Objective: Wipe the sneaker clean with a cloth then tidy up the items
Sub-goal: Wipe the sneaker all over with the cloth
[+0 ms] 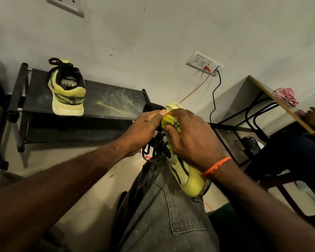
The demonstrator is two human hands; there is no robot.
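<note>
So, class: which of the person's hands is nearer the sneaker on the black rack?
Left. The left hand sits closer to the sneaker; the right hand lies farther right.

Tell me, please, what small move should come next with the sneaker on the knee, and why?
Probably drag the yellow cloth in the right hand down along the sneaker toward its toe: the cloth sits bunched near the laces, while the left hand steadies the shoe.

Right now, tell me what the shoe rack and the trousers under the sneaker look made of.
Shoe rack: probably a dark, matte fabric or plastic shelf on plastic corner posts with shiny metal tubes; yellowish dust streaks its top. Trousers: washed grey denim, judging by the stitched seams and patch pocket, speckled with pale dust. The yellow sneaker rests on that knee.
</note>
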